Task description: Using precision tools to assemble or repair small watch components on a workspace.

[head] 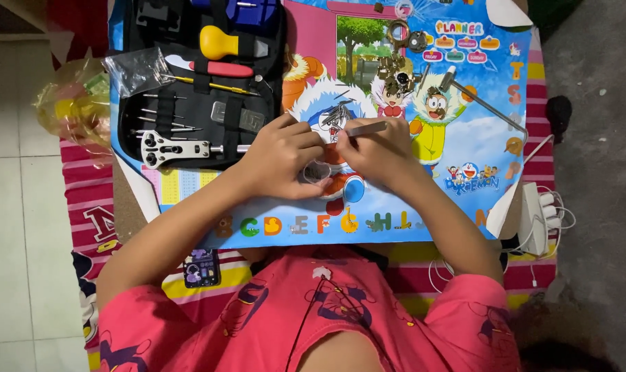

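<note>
Our left hand pinches a small clear round part on the cartoon mat; right hand, equally near, grips a metal tool lying left-right just above it.

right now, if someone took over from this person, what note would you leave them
Left hand: grip closed on a small round clear part, pinned to the cartoon mat.
Right hand: grip closed on a thin metal tool, its tip hidden between the hands.
Nearby: pile of thin metal pins just above the hands, small metal parts further up, open black tool case to the left.
Done: parts laid out. Left: work on the round part looks unfinished.
</note>
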